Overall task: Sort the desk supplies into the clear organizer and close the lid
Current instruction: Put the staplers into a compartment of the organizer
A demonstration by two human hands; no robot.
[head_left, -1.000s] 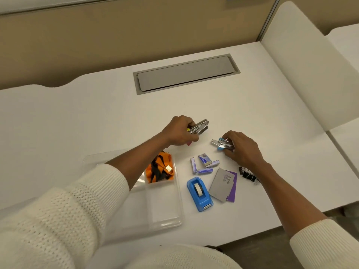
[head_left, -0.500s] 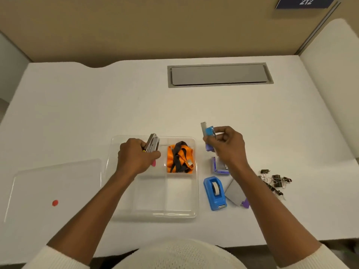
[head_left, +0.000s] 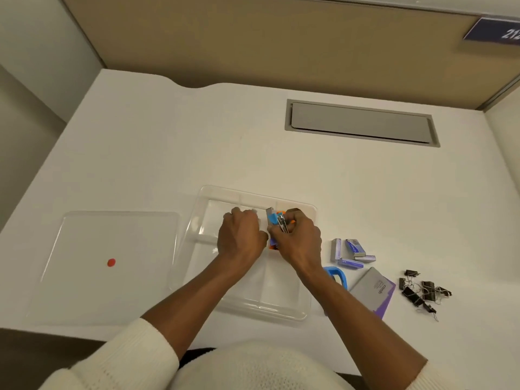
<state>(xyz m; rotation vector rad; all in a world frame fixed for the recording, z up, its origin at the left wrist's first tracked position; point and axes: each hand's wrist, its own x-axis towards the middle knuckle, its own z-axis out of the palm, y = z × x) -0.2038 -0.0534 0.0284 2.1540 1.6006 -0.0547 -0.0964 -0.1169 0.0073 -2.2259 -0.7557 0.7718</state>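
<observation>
Leftmost on the white surface [head_left: 168, 153] lies the clear lid [head_left: 84, 249], flat and apart from the box, with a small red dot [head_left: 111, 262] on it. Just to its right sits the clear organizer [head_left: 281, 311], open, its dividers marking off several compartments. Both hands are over its far half. The left hand [head_left: 240, 237] is curled knuckles-up above the far left compartments; its fingers [head_left: 239, 218] are folded under, and whether they grip anything cannot be told. Touching it on the right, the right hand [head_left: 298, 243] has its fingers [head_left: 284, 235] pinched together on a blue stapler [head_left: 273, 219], held tilted with metal parts showing beside the blue, above the far right compartment. Bits of an orange item [head_left: 281, 213] in that compartment peek out past the hand.

Right of the organizer, on the bare surface, several small staple boxes [head_left: 353, 250] lie in a loose cluster. Nearer the body, a blue tape dispenser [head_left: 337, 275] shows partly behind the right forearm, just beside the organizer's wall. Next comes a grey card pack [head_left: 371, 288] resting on something purple. Farthest right, a scatter of black binder clips [head_left: 419, 291] lies well apart from the box. A grey cable hatch [head_left: 360, 123] is set into the far part of the surface.
</observation>
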